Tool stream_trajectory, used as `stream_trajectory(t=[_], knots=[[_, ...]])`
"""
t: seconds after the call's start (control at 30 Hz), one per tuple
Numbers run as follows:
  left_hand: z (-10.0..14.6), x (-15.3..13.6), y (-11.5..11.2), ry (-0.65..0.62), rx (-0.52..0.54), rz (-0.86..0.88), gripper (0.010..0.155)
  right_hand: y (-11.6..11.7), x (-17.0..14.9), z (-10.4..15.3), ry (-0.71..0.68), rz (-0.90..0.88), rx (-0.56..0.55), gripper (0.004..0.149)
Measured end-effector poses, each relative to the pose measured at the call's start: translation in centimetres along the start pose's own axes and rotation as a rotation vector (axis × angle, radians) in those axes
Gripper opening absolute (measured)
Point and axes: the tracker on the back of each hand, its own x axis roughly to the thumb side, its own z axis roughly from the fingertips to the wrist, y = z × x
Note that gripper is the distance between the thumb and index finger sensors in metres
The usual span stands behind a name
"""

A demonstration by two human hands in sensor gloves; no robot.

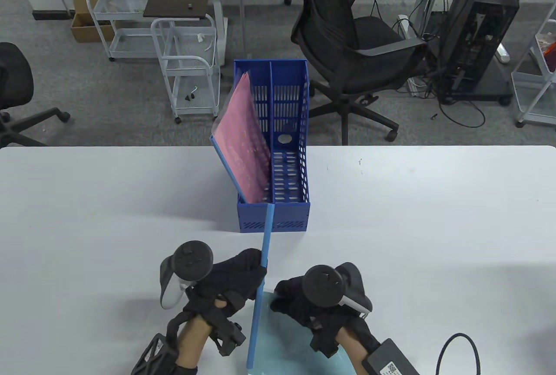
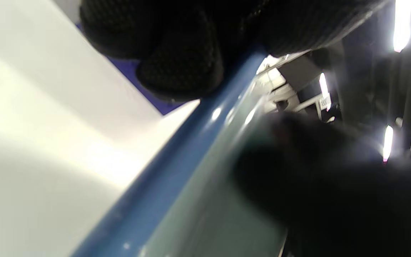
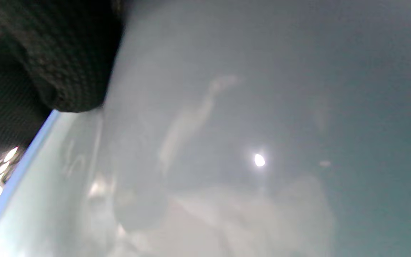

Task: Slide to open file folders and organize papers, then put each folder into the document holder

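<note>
The light-blue folder (image 1: 299, 344) lies on the desk (image 1: 434, 218) before me, thin, floppy, slick. I take it by its stiff blue spine bar (image 1: 260, 279): my left hand (image 1: 226, 281) grips that, while my right hand (image 1: 304, 301) seemingly pinches the cover's edge.

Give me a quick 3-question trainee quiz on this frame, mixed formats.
1. True or false: the pink folder stands in the left compartment of the blue document holder.
2. Which hand grips the blue spine bar? A) left hand B) right hand
3. Fill in: the right hand rests on the translucent ____ folder.

Key: 1 true; 2 A; 3 teal.
</note>
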Motion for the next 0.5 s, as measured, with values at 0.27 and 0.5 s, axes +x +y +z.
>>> stream_trajectory(t=[0.27,0.5], knots=[[-1.0,-0.1,-2.7,0.049,-0.151,-0.096,0.048,-2.2,-4.9,0.2,0.215,-0.169,-0.087,0.039],[-0.9,-0.1,-3.0,0.069,-0.246,-0.102,0.048,-3.2,-6.1,0.5,0.268,-0.192,-0.144,0.039]])
